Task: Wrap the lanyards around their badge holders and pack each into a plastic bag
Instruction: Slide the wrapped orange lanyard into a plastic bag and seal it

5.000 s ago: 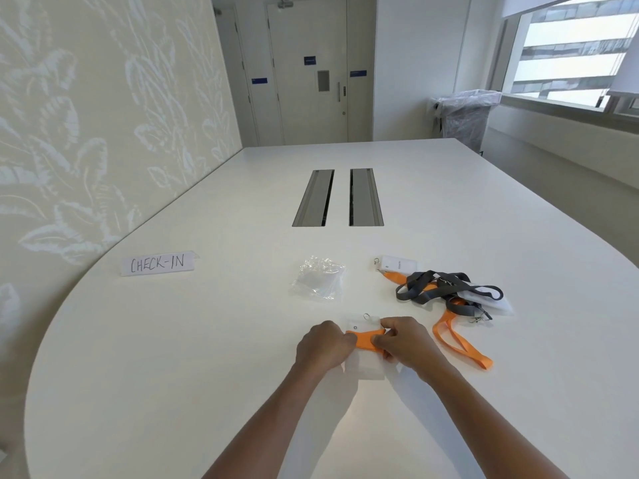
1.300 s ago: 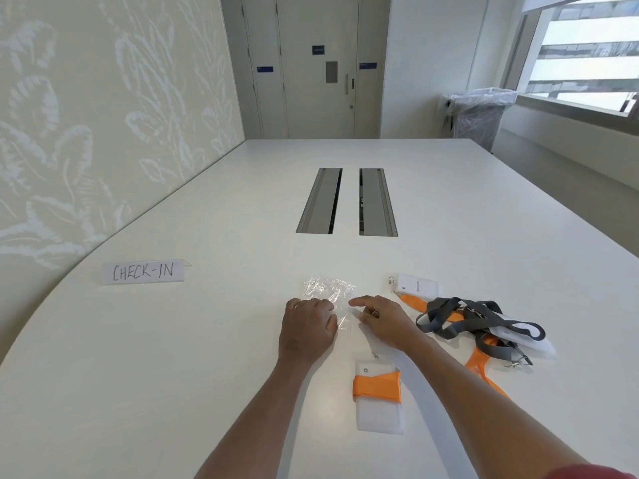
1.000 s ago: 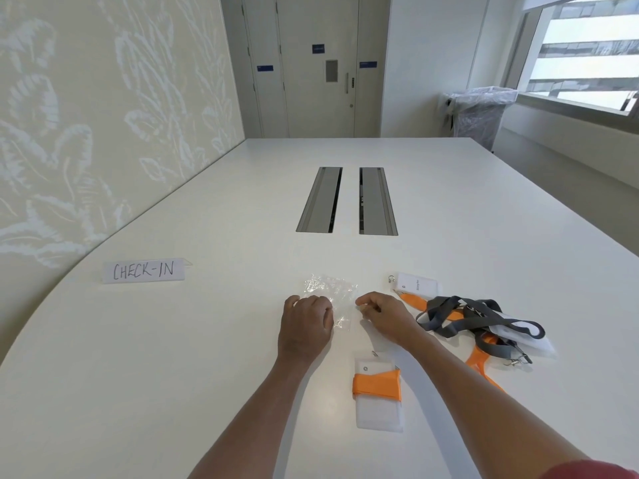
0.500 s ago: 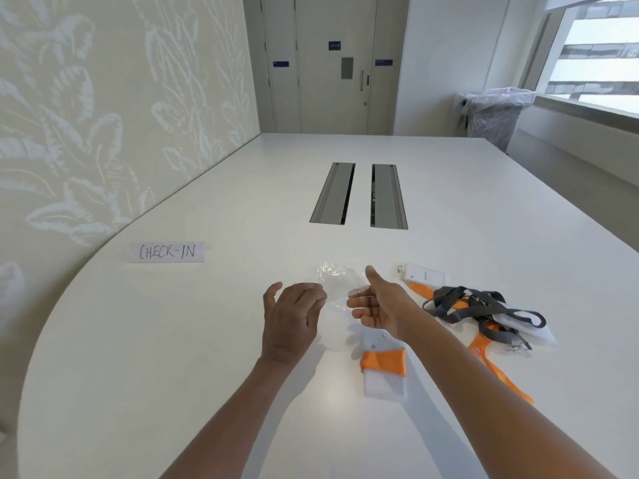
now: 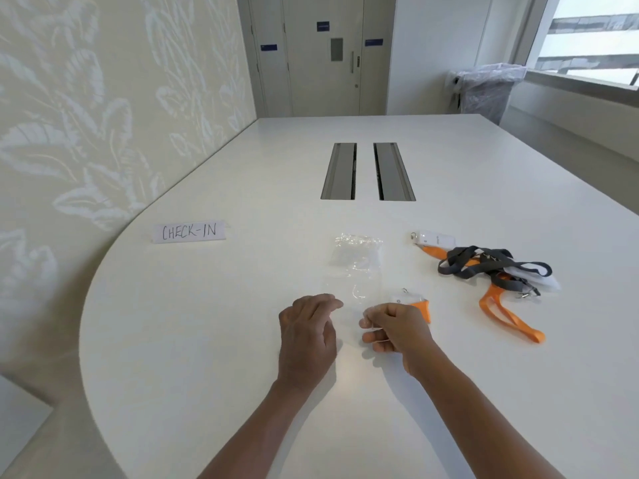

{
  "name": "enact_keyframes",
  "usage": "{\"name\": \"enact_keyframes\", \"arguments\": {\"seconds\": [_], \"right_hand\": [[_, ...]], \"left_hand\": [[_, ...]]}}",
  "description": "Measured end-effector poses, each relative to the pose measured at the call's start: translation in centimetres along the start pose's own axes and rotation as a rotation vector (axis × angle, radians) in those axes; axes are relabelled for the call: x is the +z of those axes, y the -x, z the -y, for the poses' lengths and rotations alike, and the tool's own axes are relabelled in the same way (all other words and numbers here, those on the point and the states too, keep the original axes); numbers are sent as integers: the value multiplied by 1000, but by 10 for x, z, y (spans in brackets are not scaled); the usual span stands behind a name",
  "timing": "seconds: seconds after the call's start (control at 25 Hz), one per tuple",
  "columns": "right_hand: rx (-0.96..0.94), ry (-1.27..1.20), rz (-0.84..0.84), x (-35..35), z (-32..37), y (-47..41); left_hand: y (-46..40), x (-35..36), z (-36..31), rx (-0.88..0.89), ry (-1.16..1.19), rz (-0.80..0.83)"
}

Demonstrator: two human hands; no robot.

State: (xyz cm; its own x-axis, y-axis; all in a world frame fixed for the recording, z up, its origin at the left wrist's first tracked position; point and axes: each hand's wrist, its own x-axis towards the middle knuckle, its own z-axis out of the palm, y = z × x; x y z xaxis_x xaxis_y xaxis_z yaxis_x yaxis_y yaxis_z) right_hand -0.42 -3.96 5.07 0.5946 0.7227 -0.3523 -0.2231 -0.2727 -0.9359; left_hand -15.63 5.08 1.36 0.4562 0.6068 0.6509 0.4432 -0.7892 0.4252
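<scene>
One wrapped badge holder waits unbagged behind my right hand, which pinches the plastic bag; my left hand hangs slack and empty, with the other lanyards loose.

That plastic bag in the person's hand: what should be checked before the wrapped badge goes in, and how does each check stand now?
1. Plastic bag held: ok, the right hand pinches its near edge.
2. Bag mouth open: cannot tell, the film is too clear.
3. Left hand free to help: ok, open and holding nothing.
4. Wrapped badge within reach: ok, lying just behind the right hand.
5. Orange strap stays wound: cannot tell, mostly hidden.
6. Loose lanyards kept apart: ok, off to the right.
</scene>
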Motion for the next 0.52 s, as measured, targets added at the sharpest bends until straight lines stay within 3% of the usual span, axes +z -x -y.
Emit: {"name": "enact_keyframes", "arguments": {"seconds": [0.32, 0.52], "right_hand": [[-99, 85, -128, 16, -27, 19], [-197, 237, -95, 15, -32, 18]], "left_hand": [[15, 3, -27, -167, 261, 45], [16, 4, -23, -233, 249, 66]]}}
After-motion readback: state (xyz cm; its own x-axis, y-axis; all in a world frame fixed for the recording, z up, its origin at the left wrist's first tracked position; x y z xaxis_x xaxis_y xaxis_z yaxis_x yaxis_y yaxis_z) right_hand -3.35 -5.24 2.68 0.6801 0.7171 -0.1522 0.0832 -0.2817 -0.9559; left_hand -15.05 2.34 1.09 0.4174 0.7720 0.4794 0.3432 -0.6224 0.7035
